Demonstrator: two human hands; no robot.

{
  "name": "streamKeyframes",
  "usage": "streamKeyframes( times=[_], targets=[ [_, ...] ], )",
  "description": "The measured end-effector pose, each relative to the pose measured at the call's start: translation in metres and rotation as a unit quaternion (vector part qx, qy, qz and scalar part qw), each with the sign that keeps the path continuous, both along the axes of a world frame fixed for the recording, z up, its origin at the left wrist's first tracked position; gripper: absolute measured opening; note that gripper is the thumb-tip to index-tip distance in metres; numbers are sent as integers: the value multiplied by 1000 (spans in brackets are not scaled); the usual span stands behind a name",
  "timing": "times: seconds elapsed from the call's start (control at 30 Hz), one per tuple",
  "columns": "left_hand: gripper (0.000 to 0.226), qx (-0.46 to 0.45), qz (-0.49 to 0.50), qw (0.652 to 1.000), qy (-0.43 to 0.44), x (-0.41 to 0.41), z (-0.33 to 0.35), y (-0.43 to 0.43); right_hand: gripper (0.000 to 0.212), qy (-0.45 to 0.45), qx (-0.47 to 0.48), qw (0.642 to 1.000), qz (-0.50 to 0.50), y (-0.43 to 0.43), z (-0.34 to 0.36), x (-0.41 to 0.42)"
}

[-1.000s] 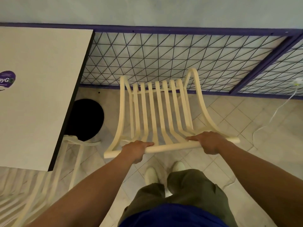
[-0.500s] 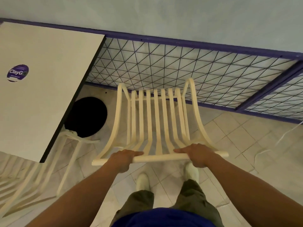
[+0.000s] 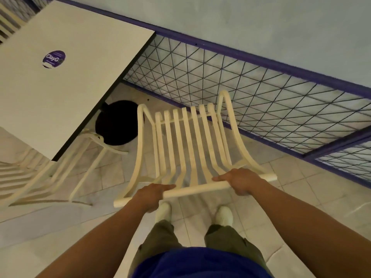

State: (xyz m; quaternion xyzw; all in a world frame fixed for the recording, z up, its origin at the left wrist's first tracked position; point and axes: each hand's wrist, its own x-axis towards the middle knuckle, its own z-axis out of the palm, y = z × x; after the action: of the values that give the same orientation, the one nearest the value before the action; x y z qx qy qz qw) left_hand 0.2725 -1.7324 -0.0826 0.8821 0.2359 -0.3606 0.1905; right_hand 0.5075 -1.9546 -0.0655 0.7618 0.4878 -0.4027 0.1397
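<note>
A cream slatted chair (image 3: 186, 141) stands in front of me, seen from above and behind its back. My left hand (image 3: 151, 195) grips the round top rail (image 3: 198, 189) left of its middle. My right hand (image 3: 240, 180) grips the same rail toward its right end. Both sets of fingers curl over the rail. The chair's seat slats run away from me toward the wire fence. My two white shoes stand on the tiles just under the rail.
A white table (image 3: 60, 77) with a purple round sticker (image 3: 53, 59) fills the upper left, its black round base (image 3: 118, 122) beside the chair. A second cream chair (image 3: 36, 177) is tucked under it at the left. A purple-framed wire mesh fence (image 3: 251, 93) runs behind.
The view has swung left and down, showing more of the table. Both hands keep their grip on the rail, and the chair sits closer to the table base than before.
</note>
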Motion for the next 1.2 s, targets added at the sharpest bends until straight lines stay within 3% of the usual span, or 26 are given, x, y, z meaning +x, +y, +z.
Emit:
streamKeyframes(
  times=[0.5,0.97,1.2],
  targets=[
    [70,-11,81,997,-1,9,-15,-18,87,36,6,998,50,-3,-2,27],
    [82,-21,37,999,1,7,-19,-15,82,10,4,1000,17,-2,-3,22],
    [87,-25,40,999,21,9,-17,-14,97,25,-14,999,-27,-13,-4,30]
  ],
)
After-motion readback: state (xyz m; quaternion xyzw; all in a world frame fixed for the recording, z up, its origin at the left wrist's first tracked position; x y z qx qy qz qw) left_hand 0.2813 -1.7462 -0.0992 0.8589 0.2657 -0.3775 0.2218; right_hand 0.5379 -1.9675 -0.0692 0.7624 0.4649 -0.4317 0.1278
